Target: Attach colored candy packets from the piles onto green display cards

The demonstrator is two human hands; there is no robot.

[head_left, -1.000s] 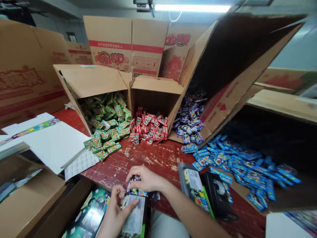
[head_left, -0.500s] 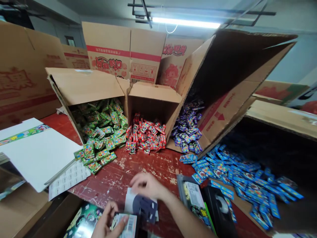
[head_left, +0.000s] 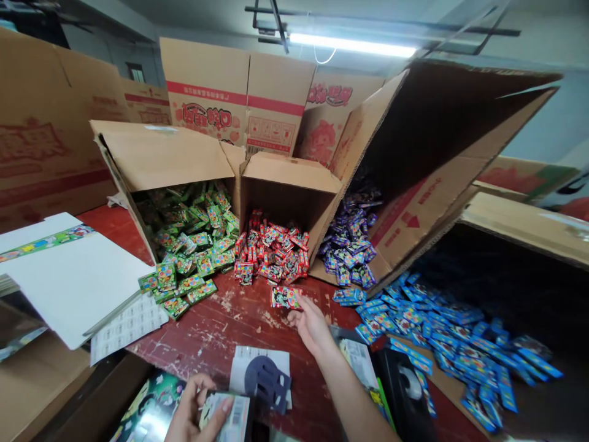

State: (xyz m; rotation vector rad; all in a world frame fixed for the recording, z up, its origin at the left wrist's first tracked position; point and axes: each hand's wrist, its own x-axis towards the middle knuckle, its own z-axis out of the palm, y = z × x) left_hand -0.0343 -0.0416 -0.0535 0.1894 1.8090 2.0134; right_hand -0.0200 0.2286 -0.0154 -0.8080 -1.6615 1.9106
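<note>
My right hand reaches forward over the red table and pinches a small red packet just in front of the pile of red packets. My left hand stays low near the bottom edge, closed on a small printed card pack. A white card with a dark shape lies on the table between my two hands.
Tipped cardboard boxes spill green packets, purple packets and blue packets. White flat sheets and a sticker sheet lie at left. A black tape dispenser and printed booklets sit at right.
My right hand left the white card on the table and reached forward to the red pile, taking a red packet. My left hand sank lower with its card pack.
</note>
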